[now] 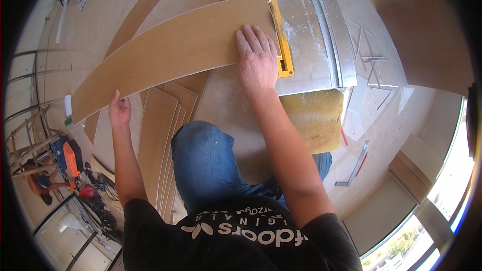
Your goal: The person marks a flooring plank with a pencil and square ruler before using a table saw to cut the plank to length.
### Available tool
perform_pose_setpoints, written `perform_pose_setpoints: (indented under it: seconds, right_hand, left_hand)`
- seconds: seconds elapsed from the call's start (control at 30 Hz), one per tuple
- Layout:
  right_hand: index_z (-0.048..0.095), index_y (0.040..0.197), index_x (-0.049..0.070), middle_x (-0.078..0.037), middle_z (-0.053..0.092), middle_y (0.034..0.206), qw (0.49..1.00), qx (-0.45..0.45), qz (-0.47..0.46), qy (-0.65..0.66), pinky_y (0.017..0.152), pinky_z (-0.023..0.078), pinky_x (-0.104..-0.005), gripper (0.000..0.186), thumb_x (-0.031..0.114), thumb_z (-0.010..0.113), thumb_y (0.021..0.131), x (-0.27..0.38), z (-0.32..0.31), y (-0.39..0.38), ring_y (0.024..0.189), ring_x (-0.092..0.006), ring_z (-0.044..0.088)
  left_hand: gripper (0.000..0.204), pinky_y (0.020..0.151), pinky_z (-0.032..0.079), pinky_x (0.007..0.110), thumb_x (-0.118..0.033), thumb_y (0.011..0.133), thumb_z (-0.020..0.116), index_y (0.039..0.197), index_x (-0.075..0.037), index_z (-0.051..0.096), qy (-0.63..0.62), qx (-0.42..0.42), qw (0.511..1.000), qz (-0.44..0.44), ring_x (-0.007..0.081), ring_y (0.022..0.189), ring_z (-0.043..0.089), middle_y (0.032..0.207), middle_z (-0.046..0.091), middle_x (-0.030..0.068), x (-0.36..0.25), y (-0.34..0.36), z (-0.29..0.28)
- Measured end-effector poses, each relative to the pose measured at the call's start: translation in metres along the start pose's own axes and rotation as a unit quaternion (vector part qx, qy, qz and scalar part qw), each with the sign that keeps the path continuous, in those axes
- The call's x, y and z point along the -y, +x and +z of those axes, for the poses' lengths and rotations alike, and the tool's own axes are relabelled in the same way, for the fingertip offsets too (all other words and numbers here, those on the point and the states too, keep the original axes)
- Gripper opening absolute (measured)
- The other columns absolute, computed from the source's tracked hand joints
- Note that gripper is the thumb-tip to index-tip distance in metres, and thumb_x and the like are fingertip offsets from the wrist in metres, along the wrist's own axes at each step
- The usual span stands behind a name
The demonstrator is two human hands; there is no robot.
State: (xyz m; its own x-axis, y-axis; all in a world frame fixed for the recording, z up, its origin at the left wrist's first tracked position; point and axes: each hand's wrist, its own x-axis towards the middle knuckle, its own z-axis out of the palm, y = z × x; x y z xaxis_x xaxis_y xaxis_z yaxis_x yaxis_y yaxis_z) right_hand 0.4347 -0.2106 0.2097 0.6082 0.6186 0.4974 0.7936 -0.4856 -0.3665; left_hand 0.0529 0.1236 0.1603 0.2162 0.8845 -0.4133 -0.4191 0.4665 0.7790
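My left hand (119, 107) grips the near edge of a long light-brown plank (170, 45) toward its left end. My right hand (256, 57) lies flat on the plank's right end, fingers stretched out on its face. That end rests at a yellow metal frame (286, 65) on a dusty silver metal platform (306, 30). Under the platform's near side is a worn yellow pad (311, 120). More long planks (158, 130) lie stacked below the held one, beside my jeans-covered knee (201, 150).
A co-worker (37, 183) bends at the left, near orange-and-black tools (70, 158) and ladder-like framing (27, 140). Thin offcuts (371, 60) and a metal square (359, 165) lie at the right, with boards (411, 170) beside a bright window. A large brown panel (427, 40) stands upper right.
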Motion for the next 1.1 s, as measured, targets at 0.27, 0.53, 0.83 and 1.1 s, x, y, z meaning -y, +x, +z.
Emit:
perform_pose_setpoints:
  seconds: [0.27, 0.53, 0.83, 1.1]
  right_hand:
    - [0.069, 0.122, 0.005, -0.009, 0.065, 0.136, 1.000, -0.005, 0.013, 0.012, 0.112, 0.043, -0.0434, 0.043, 0.001, 0.060, 0.080, 0.003, -0.005, -0.006, 0.131, -0.0291, 0.058]
    - [0.067, 0.124, 0.003, -0.011, 0.063, 0.138, 1.000, 0.015, 0.009, -0.005, 0.114, 0.041, -0.0434, 0.038, 0.009, 0.058, 0.087, 0.004, -0.011, -0.013, 0.134, -0.0284, 0.055]
    - [0.067, 0.123, 0.003, -0.011, 0.063, 0.138, 1.000, 0.017, 0.012, 0.002, 0.114, 0.042, -0.0440, 0.040, 0.008, 0.059, 0.085, 0.006, -0.015, -0.018, 0.133, -0.0289, 0.055]
    - [0.067, 0.124, 0.003, -0.012, 0.063, 0.138, 1.000, 0.014, 0.003, 0.004, 0.113, 0.042, -0.0440, 0.040, 0.008, 0.059, 0.084, 0.006, -0.019, -0.024, 0.133, -0.0294, 0.056]
  left_hand:
    - [0.039, 0.101, 0.058, 0.032, 0.002, 0.094, 0.070, 0.132, -0.004, 0.059, -0.003, -0.004, 1.000, -0.004, 0.0224, 0.120, 0.065, 0.131, 0.067, 0.0094, 0.002, -0.010, -0.005]
    - [0.038, 0.101, 0.058, 0.033, 0.002, 0.094, 0.070, 0.130, -0.003, 0.060, 0.002, 0.018, 1.000, 0.003, 0.0234, 0.118, 0.066, 0.127, 0.068, 0.0104, 0.002, -0.012, -0.015]
    - [0.039, 0.102, 0.058, 0.035, 0.002, 0.094, 0.070, 0.131, -0.002, 0.059, -0.001, 0.021, 1.000, 0.002, 0.0239, 0.121, 0.065, 0.130, 0.067, 0.0114, 0.002, -0.019, -0.021]
    - [0.039, 0.102, 0.058, 0.033, 0.002, 0.094, 0.069, 0.132, -0.002, 0.059, -0.001, 0.001, 1.000, -0.020, 0.0235, 0.121, 0.064, 0.131, 0.067, 0.0108, 0.002, -0.024, -0.025]
